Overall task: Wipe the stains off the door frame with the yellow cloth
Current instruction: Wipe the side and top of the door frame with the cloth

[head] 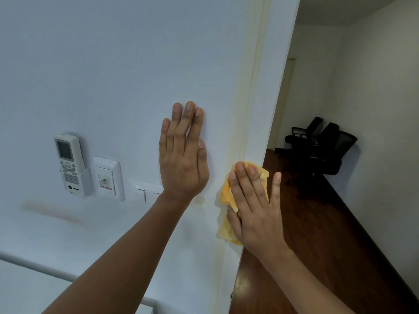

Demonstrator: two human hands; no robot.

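Vertically, yellow cloth [229, 200] under right hand [256, 207] on door frame [260, 114].

Under the right hand [254, 205] the yellow cloth [226, 196] looks soft and fuzzy, a matt fabric bunched into folds. The door frame [256, 123] it presses against is painted white, smooth and matt, with a yellowish tinge along its edge. The wall [113, 64] beneath the flat left hand [183, 159] is matt white paint too. Left of that hand, the remote control [68, 162] and the switch plate [108, 177] are glossy white plastic. To the right of the right hand, the floor [328, 234] is dark polished wood with a faint sheen.
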